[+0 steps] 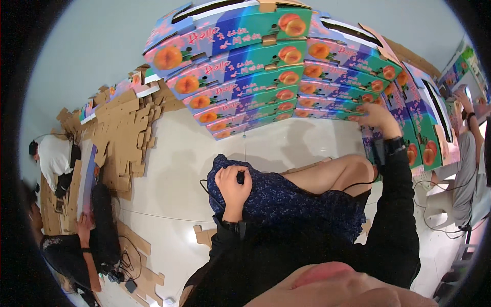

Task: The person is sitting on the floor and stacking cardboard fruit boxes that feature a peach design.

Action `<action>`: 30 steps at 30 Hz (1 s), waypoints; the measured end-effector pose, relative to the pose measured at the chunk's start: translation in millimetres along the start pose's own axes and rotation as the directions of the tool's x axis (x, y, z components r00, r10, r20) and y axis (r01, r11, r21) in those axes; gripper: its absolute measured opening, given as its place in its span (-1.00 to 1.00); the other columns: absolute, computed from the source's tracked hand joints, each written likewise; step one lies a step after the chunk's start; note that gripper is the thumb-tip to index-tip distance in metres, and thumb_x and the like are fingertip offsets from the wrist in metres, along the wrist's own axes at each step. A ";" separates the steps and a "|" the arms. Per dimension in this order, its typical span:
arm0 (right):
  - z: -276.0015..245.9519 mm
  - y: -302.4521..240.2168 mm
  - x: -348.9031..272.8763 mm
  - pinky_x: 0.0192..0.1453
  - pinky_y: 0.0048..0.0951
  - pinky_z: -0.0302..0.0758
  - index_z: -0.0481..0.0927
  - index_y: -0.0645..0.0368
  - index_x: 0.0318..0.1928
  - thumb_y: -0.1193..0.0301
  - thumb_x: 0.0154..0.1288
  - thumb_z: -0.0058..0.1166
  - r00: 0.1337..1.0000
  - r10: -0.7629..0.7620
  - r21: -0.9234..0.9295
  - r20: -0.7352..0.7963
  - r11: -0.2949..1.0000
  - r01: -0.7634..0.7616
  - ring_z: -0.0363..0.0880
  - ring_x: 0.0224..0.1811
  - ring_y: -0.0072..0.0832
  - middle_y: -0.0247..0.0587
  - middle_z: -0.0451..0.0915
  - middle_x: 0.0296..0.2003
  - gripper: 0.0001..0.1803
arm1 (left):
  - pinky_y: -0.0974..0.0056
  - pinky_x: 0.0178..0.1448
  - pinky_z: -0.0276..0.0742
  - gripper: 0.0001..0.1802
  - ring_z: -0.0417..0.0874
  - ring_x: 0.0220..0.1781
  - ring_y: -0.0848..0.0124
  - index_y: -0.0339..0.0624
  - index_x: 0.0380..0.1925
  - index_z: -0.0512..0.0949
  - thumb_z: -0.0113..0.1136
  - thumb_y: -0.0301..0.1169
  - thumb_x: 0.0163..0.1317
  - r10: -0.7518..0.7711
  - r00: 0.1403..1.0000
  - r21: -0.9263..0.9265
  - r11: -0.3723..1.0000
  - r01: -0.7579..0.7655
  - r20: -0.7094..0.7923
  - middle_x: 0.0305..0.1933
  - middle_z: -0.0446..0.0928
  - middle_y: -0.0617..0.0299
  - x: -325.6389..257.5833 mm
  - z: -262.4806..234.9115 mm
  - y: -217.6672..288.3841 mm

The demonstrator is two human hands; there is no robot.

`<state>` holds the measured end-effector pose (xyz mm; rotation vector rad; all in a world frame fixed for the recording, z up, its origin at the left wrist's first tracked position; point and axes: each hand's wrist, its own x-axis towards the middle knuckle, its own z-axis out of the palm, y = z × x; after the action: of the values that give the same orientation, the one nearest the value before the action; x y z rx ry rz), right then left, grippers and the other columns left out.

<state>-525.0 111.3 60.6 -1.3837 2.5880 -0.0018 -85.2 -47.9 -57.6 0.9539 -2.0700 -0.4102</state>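
My left hand [234,186] rests on the dark blue patterned skirt [286,199] over my knee. Its fingers are curled, and a small black spot shows between thumb and forefinger; I cannot make out what it is. My right hand [379,121] reaches forward to the front right, at the near side of a stack of peach-printed cardboard boxes [340,92]. Motion smears its fingers, so their grip and any contact with the boxes do not show. Another stack of the same boxes [240,64] rises beside it, straight ahead.
More peach boxes [427,120] stand at the right, near a person in grey trousers [463,174]. Flattened brown cardboard [120,138] lies piled at the left. Two people work there, one in white [55,158], one in black [69,256]. Cables [434,215] trail at right.
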 end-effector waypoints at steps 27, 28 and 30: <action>172.3 -100.8 -46.9 -0.04 0.00 0.37 0.59 0.02 -0.06 0.00 0.09 0.04 0.857 -0.418 0.219 0.302 0.905 0.364 0.56 -0.08 -0.09 -0.11 0.61 -0.18 -0.51 | 0.06 0.19 0.23 -0.92 0.54 -0.09 0.24 -0.03 -0.46 0.57 0.23 -0.37 0.00 0.000 0.997 0.242 0.970 -0.017 0.071 -0.27 0.57 0.27 4.4 17.6 12.2; 175.5 -98.4 -46.5 -0.05 -0.03 0.38 0.59 0.04 -0.07 0.01 0.09 0.04 0.877 -0.409 0.242 0.253 0.904 0.352 0.56 -0.09 -0.08 -0.09 0.61 -0.18 -0.51 | -0.04 0.28 0.13 -0.89 0.52 -0.02 0.22 -0.03 -0.43 0.57 0.23 -0.35 0.00 -0.009 0.999 0.283 0.959 -0.004 0.043 -0.23 0.58 0.27 4.1 20.2 12.4; 180.6 -90.1 -45.5 -0.06 -0.04 0.39 0.59 0.06 -0.08 0.02 0.09 0.04 0.875 -0.426 0.267 0.231 0.892 0.364 0.56 -0.09 -0.08 -0.07 0.61 -0.19 -0.51 | -0.20 0.41 -0.06 -0.86 0.46 0.16 0.20 0.00 -0.39 0.58 0.23 -0.31 0.00 -0.050 0.998 0.314 0.949 0.036 0.035 -0.13 0.59 0.30 2.7 25.4 8.6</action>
<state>-393.5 115.6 -99.1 -1.6664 1.9689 -0.1331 -110.3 -45.2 -67.1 1.1863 -2.1972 -0.1240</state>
